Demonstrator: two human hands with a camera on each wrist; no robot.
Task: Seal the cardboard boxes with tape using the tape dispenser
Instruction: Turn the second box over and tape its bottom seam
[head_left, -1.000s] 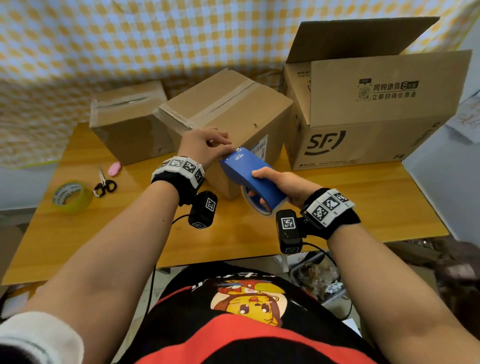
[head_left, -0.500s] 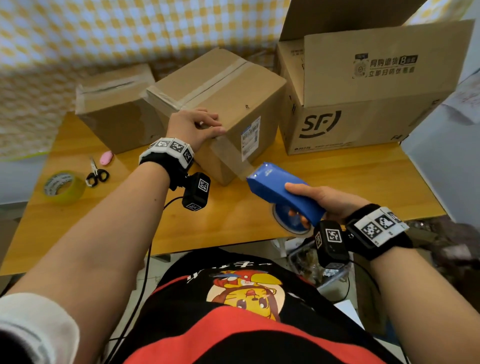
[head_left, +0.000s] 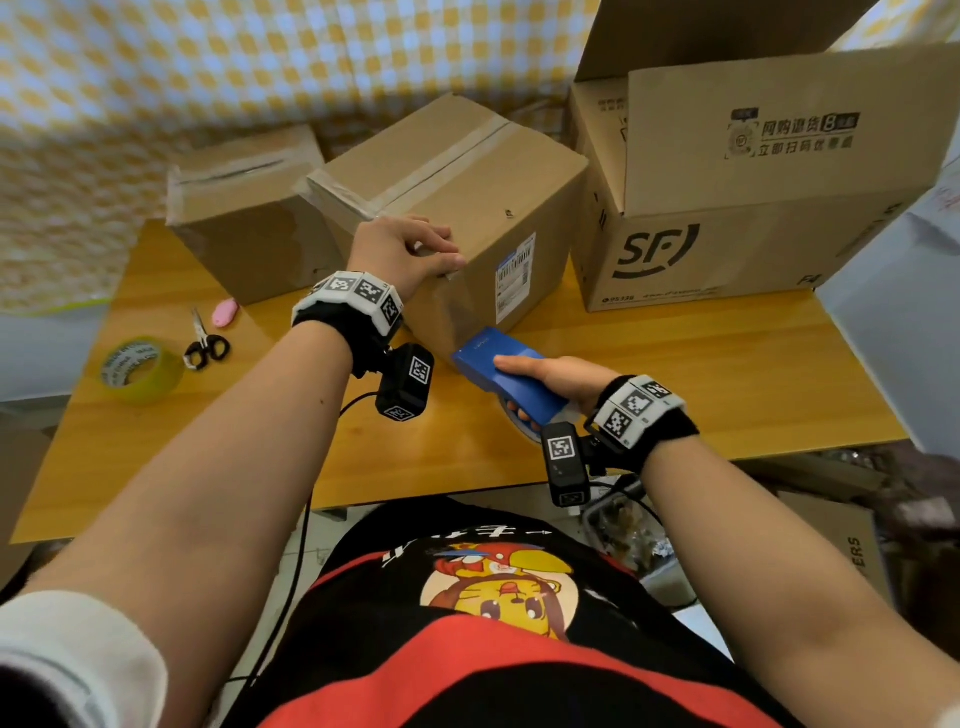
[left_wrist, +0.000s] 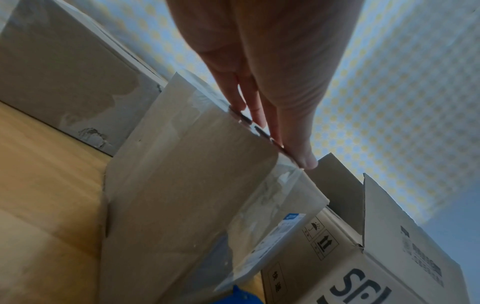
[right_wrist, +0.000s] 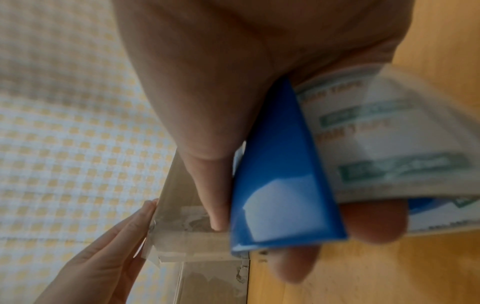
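The middle cardboard box stands cornerwise on the table, with a tape strip along its top seam. My left hand rests on its near top corner; its straight fingers press tape over the top edge. My right hand grips the blue tape dispenser, whose nose sits against the lower part of the box's near vertical edge. In the right wrist view the dispenser meets the taped box corner, the tape roll sits behind it, and the left hand touches the tape end.
A smaller box stands at the back left. A large open SF box stands at the right. A yellow tape roll, scissors and a pink item lie at the left of the wooden table.
The dispenser left the box's upper corner beside my left hand, swung out to the right, and now sits low against the box's near edge. My left hand stayed on the top corner.
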